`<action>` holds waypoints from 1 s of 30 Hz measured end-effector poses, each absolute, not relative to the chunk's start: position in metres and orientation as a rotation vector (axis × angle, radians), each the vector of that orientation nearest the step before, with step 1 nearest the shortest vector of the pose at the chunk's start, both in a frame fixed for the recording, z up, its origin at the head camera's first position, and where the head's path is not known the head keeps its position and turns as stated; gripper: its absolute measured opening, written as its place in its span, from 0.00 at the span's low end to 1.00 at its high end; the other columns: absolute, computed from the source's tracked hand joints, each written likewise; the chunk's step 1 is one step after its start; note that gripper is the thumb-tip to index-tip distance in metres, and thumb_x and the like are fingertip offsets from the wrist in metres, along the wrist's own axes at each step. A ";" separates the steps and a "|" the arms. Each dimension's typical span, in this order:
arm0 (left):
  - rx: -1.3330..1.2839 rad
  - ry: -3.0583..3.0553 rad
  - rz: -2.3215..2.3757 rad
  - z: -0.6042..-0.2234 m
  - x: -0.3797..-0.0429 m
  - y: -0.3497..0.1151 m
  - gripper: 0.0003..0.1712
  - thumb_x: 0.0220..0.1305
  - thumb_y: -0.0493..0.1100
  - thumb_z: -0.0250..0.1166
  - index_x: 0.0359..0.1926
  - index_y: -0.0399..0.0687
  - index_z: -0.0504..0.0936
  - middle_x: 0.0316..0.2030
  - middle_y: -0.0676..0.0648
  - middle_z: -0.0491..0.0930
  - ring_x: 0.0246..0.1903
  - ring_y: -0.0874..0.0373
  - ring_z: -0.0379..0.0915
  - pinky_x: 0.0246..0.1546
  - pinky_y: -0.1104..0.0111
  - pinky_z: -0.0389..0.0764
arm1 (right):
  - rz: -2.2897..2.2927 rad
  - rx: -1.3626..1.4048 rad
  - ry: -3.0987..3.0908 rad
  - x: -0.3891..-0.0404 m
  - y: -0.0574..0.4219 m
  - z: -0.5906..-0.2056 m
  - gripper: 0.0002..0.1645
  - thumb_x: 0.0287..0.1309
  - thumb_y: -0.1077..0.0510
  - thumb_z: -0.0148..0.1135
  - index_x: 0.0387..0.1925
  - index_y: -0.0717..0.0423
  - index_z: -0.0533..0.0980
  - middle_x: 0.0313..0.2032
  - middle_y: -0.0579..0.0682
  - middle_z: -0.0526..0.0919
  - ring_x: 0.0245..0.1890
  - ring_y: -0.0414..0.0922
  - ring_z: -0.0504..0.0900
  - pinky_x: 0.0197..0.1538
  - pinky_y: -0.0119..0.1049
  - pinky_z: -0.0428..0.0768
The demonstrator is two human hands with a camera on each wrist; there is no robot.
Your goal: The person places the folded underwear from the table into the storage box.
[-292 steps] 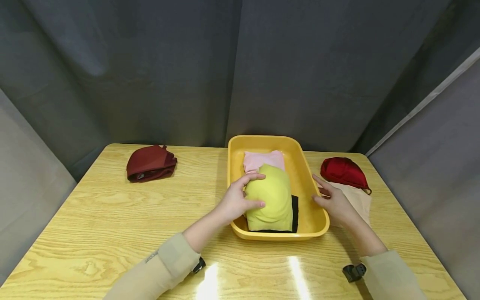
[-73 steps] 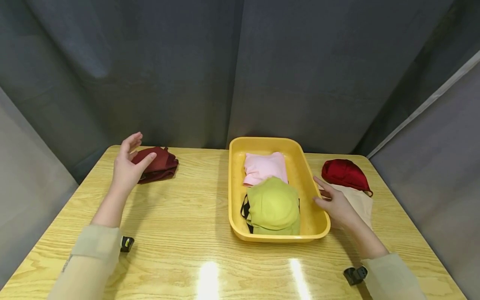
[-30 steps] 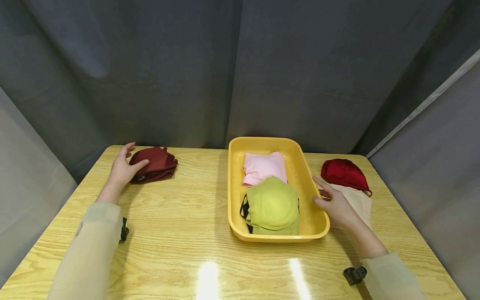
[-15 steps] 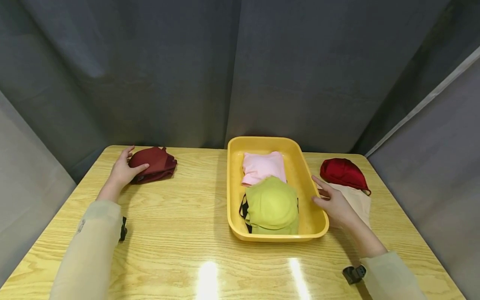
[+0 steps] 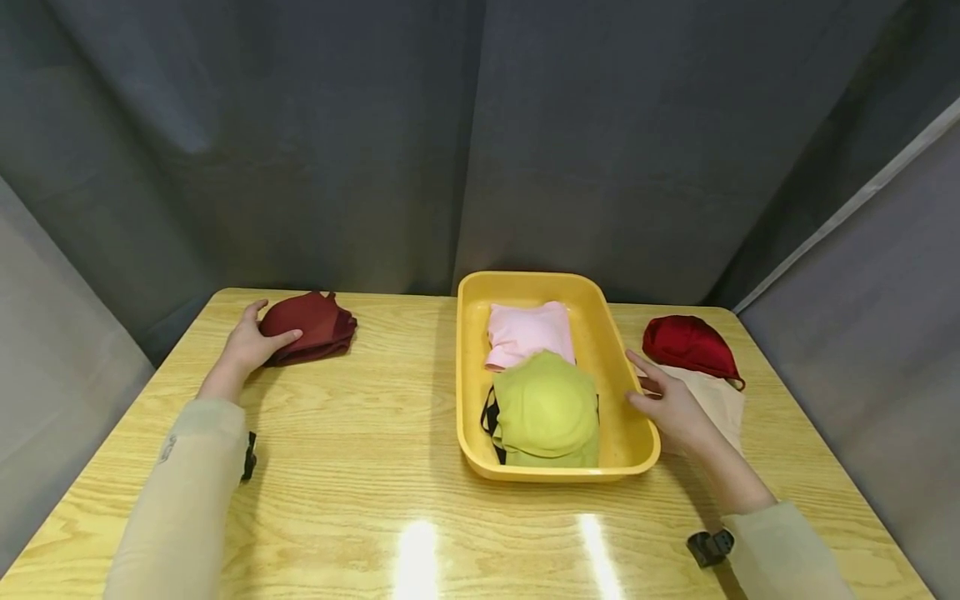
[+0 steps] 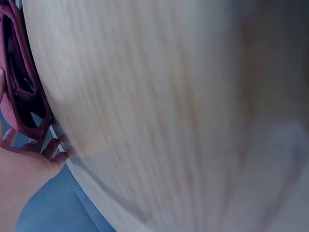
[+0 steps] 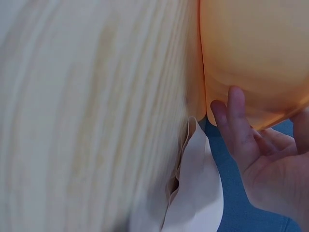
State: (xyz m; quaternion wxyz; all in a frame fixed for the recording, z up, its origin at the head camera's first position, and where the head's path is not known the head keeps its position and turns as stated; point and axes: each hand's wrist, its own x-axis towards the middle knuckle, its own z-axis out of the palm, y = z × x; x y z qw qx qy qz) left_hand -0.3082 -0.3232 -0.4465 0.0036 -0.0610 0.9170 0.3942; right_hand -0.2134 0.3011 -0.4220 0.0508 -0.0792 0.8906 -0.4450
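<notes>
At the table's left rear lies a folded dark red bra (image 5: 307,327). My left hand (image 5: 246,346) grips its left end, thumb across the front and fingers behind. In the left wrist view the bra (image 6: 21,72) stands beside the fingers, its hollow folds showing. My right hand (image 5: 671,412) rests against the right rim of a yellow basket (image 5: 613,367), fingers loosely extended. In the right wrist view the fingers lie along the basket's outer wall (image 7: 260,53). Inside the basket are a folded pink garment (image 5: 528,333) and a yellow-green bra (image 5: 547,408) with black fabric under it.
Right of the basket lie a bright red bra (image 5: 690,344) and a beige folded garment (image 5: 716,404), partly hidden by the right hand. The wooden table (image 5: 337,483) ends against a grey curtain (image 5: 337,167) at the back.
The left hand left the yellow-green bra in the basket and moved left to the dark red bra, where its thumb now presses on the front. The right hand has stayed at the rim.
</notes>
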 end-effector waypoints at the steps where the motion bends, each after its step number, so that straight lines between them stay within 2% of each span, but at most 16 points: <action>1: -0.187 2.877 1.235 -0.447 -0.309 -0.323 0.59 0.59 0.61 0.63 0.74 0.42 0.34 0.68 0.24 0.48 0.65 0.30 0.49 0.63 0.42 0.56 | -1.358 -0.242 2.710 -0.213 0.301 -0.422 0.39 0.64 0.60 0.54 0.73 0.53 0.50 0.62 0.72 0.64 0.61 0.65 0.68 0.50 0.48 0.80; 11: -0.200 2.880 1.216 -0.449 -0.310 -0.324 0.59 0.56 0.56 0.67 0.74 0.43 0.37 0.68 0.26 0.49 0.65 0.30 0.49 0.64 0.42 0.56 | -1.343 -0.245 2.723 -0.213 0.301 -0.423 0.39 0.65 0.58 0.54 0.73 0.52 0.50 0.62 0.71 0.65 0.60 0.64 0.68 0.51 0.50 0.79; 22: -0.167 2.891 1.282 -0.444 -0.307 -0.321 0.61 0.53 0.51 0.71 0.74 0.46 0.38 0.68 0.28 0.49 0.64 0.31 0.52 0.63 0.42 0.58 | -1.367 -0.250 2.711 -0.213 0.301 -0.423 0.39 0.64 0.59 0.54 0.73 0.53 0.50 0.61 0.72 0.67 0.59 0.64 0.70 0.50 0.46 0.80; 30: -0.159 2.928 1.352 -0.441 -0.301 -0.319 0.58 0.52 0.48 0.73 0.74 0.47 0.44 0.67 0.29 0.54 0.64 0.32 0.54 0.62 0.43 0.60 | -1.386 -0.228 2.679 -0.213 0.301 -0.423 0.39 0.64 0.59 0.53 0.73 0.51 0.50 0.61 0.71 0.66 0.59 0.64 0.70 0.48 0.45 0.81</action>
